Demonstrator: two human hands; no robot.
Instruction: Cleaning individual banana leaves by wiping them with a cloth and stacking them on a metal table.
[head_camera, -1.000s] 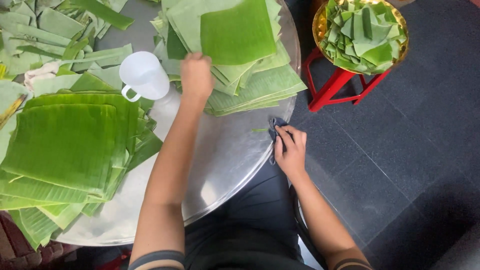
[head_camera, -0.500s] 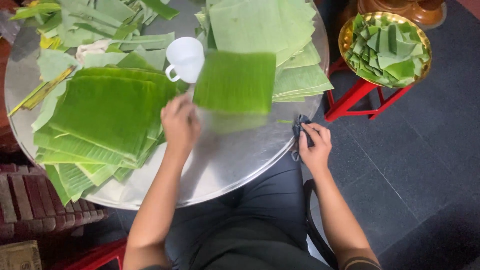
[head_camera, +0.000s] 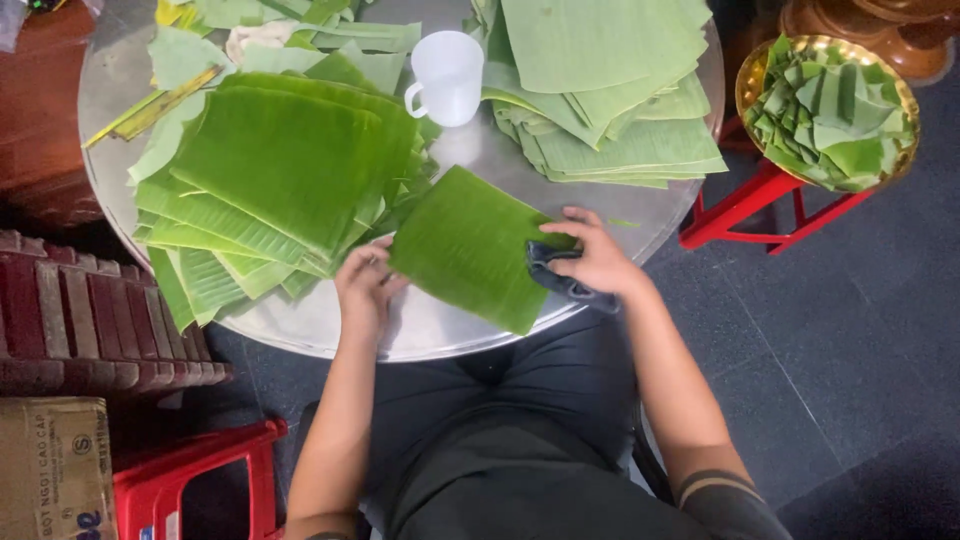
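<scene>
You sit at a round metal table (head_camera: 250, 320), seen from above. A single cut leaf (head_camera: 470, 248), bright green and roughly rectangular, lies flat on the table edge right in front of you. Your left hand (head_camera: 365, 285) rests on its left corner, fingers curled down to pin it. Your right hand (head_camera: 597, 258) presses a dark cloth (head_camera: 552, 272) against the leaf's right edge, fingers closed around the cloth. The two hands sit apart, one at each side of the leaf. To your left is a tall stack of dark green leaves (head_camera: 270, 170); a paler stack (head_camera: 610, 90) lies farther off to the right. A white cup (head_camera: 445, 78) stands between the stacks. Beyond the table, a gold tray of folded leaf pieces (head_camera: 830, 110) rests on a red stool (head_camera: 745, 205).
</scene>
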